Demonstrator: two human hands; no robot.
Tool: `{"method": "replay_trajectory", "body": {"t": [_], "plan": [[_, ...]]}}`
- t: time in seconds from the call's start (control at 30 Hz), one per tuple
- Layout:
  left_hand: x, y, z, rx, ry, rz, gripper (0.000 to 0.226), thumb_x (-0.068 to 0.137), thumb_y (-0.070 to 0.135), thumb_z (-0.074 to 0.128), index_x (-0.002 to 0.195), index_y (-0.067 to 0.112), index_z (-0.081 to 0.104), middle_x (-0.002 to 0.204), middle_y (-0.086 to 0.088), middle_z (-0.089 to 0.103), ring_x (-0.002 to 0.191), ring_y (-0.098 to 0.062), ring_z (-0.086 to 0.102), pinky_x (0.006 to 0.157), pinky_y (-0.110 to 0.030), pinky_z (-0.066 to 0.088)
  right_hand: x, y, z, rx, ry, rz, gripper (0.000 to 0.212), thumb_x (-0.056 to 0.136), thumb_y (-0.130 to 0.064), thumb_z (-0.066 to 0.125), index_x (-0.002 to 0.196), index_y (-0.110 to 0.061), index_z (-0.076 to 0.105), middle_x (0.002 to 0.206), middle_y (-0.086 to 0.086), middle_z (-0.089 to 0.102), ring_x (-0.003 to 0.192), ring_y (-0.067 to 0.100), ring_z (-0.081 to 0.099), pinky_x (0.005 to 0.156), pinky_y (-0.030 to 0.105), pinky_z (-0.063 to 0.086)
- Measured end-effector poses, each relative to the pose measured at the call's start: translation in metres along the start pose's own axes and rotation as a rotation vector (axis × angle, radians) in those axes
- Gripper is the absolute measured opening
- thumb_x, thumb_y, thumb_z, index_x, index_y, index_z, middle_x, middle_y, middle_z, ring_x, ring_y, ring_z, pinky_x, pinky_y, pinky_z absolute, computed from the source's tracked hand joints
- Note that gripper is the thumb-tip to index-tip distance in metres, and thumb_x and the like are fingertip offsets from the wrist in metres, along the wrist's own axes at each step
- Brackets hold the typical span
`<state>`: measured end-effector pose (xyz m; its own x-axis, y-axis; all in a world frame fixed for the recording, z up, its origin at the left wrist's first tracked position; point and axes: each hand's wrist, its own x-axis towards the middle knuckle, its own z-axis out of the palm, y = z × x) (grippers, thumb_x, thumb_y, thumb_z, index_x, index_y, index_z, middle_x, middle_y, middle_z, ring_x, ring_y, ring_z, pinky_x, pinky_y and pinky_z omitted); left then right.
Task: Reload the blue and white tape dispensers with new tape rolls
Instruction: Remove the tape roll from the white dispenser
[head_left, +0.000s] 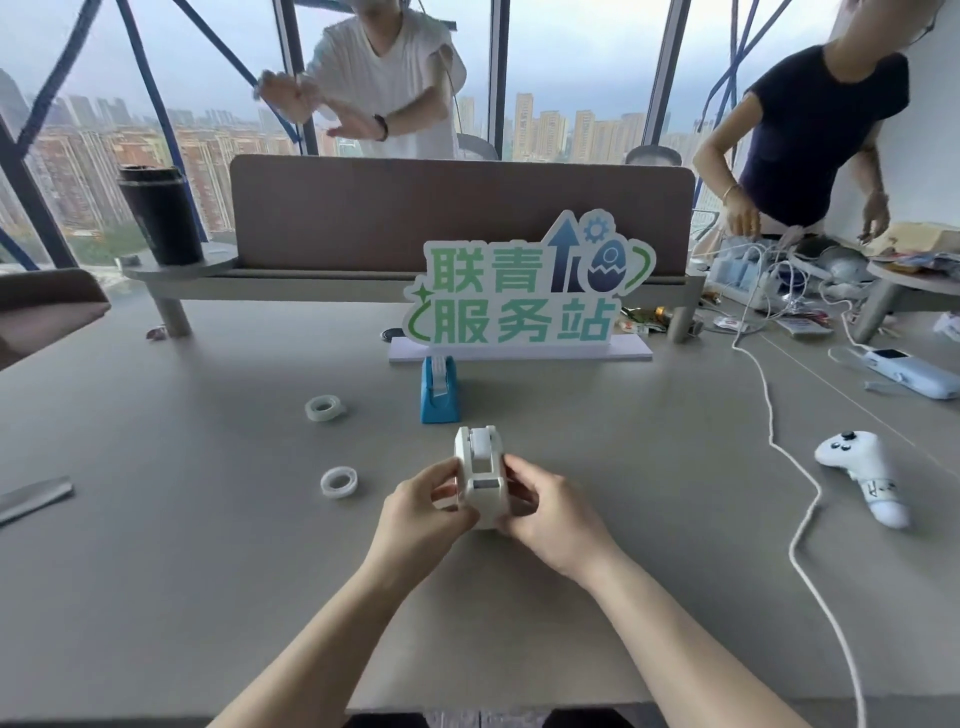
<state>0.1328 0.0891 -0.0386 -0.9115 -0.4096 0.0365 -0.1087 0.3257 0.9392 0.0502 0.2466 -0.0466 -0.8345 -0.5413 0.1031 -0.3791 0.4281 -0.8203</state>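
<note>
The white tape dispenser (483, 480) sits at the middle of the grey table, gripped from both sides: my left hand (428, 501) holds its left flank and my right hand (545, 512) its right flank. A tape roll seems to sit inside its top. Just behind it stands the blue tape dispenser (439, 389), upright, with white tape running over its top. Two loose clear tape rolls lie flat to the left: one tape roll (325, 408) farther back, the other tape roll (338, 481) nearer me.
A sign on a white base (524, 291) stands behind the blue dispenser. A white game controller (860, 475) and a white cable (795, 467) lie at right. A dark cup (158, 213) stands on the back shelf. Two people stand beyond the divider.
</note>
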Motion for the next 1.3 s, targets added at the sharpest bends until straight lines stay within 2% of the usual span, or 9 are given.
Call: {"method": "replay_trajectory", "body": {"t": [0.17, 0.3, 0.4, 0.5, 0.6, 0.67, 0.93, 1.1, 1.3], "plan": [[-0.017, -0.009, -0.01, -0.003, 0.006, -0.025, 0.054, 0.058, 0.012, 0.067, 0.084, 0.06, 0.067, 0.084, 0.021, 0.076, 0.088, 0.005, 0.07, 0.082, -0.024, 0.057, -0.014, -0.006, 0.016, -0.038, -0.002, -0.007, 0.08, 0.061, -0.036, 0.071, 0.137, -0.029, 0.05, 0.124, -0.011, 0.069, 0.112, 0.002, 0.064, 0.099, 0.033, 0.051], [-0.024, -0.01, -0.012, -0.035, -0.011, -0.014, 0.054, 0.061, 0.012, 0.067, 0.109, 0.037, 0.067, 0.086, 0.024, 0.075, 0.085, 0.009, 0.069, 0.086, -0.024, 0.057, -0.019, -0.011, 0.016, -0.063, -0.025, -0.007, 0.074, 0.068, -0.037, 0.073, 0.138, -0.027, 0.05, 0.126, -0.01, 0.067, 0.113, 0.002, 0.063, 0.102, 0.031, 0.049], [-0.024, -0.006, -0.018, -0.128, -0.034, -0.048, 0.053, 0.062, 0.018, 0.064, 0.109, 0.04, 0.058, 0.084, 0.028, 0.072, 0.08, 0.015, 0.066, 0.082, -0.023, 0.053, -0.015, -0.022, 0.004, -0.008, -0.019, 0.038, 0.058, 0.084, -0.034, 0.07, 0.138, -0.022, 0.051, 0.129, -0.006, 0.064, 0.111, 0.005, 0.061, 0.101, 0.023, 0.044], [-0.014, -0.004, -0.025, -0.186, -0.022, -0.067, 0.067, 0.066, 0.02, 0.061, 0.132, 0.023, 0.053, 0.108, 0.014, 0.068, 0.093, 0.008, 0.065, 0.085, -0.022, 0.049, 0.001, -0.035, -0.006, -0.054, 0.029, 0.037, 0.052, 0.091, -0.032, 0.062, 0.14, -0.021, 0.049, 0.135, -0.001, 0.061, 0.114, 0.012, 0.061, 0.102, 0.028, 0.044], [-0.002, 0.001, -0.025, -0.138, -0.032, -0.022, 0.053, 0.079, 0.004, 0.058, 0.13, 0.021, 0.057, 0.109, 0.01, 0.069, 0.093, 0.012, 0.064, 0.08, -0.011, 0.048, 0.02, -0.048, -0.007, -0.191, -0.061, -0.01, 0.055, 0.091, -0.032, 0.061, 0.143, -0.023, 0.045, 0.144, -0.001, 0.053, 0.129, 0.016, 0.052, 0.109, 0.031, 0.04], [0.006, 0.003, -0.021, -0.101, -0.024, -0.004, 0.05, 0.082, -0.004, 0.051, 0.126, 0.016, 0.062, 0.11, 0.003, 0.072, 0.097, 0.005, 0.066, 0.084, -0.015, 0.049, 0.031, -0.054, -0.007, -0.288, -0.133, -0.027, 0.058, 0.089, -0.03, 0.062, 0.144, -0.023, 0.043, 0.148, -0.001, 0.049, 0.135, 0.017, 0.046, 0.11, 0.03, 0.036], [0.024, -0.012, -0.017, -0.125, 0.049, 0.01, 0.049, 0.073, 0.003, 0.051, 0.113, 0.02, 0.072, 0.101, -0.001, 0.077, 0.098, -0.013, 0.072, 0.089, -0.03, 0.056, 0.048, -0.057, -0.006, -0.385, -0.156, -0.07, 0.026, 0.078, -0.026, 0.068, 0.104, -0.025, 0.067, 0.097, -0.002, 0.07, 0.086, 0.018, 0.063, 0.077, 0.033, 0.053], [0.025, -0.018, -0.015, -0.179, 0.06, 0.033, 0.044, 0.079, -0.004, 0.051, 0.11, 0.019, 0.073, 0.097, 0.001, 0.078, 0.092, -0.011, 0.073, 0.086, -0.029, 0.055, 0.048, -0.053, -0.003, -0.357, -0.109, -0.13, 0.023, 0.081, -0.026, 0.068, 0.102, -0.028, 0.06, 0.097, -0.002, 0.069, 0.086, 0.018, 0.063, 0.073, 0.035, 0.054], [0.032, -0.015, -0.014, -0.159, 0.102, 0.058, 0.016, 0.088, 0.016, 0.065, 0.101, 0.021, 0.073, 0.086, 0.003, 0.076, 0.077, -0.008, 0.07, 0.074, -0.028, 0.052, 0.044, -0.048, -0.003, -0.256, 0.013, -0.189, 0.027, 0.082, -0.025, 0.071, 0.108, -0.026, 0.066, 0.106, -0.007, 0.071, 0.094, 0.012, 0.064, 0.082, 0.029, 0.053]]}}
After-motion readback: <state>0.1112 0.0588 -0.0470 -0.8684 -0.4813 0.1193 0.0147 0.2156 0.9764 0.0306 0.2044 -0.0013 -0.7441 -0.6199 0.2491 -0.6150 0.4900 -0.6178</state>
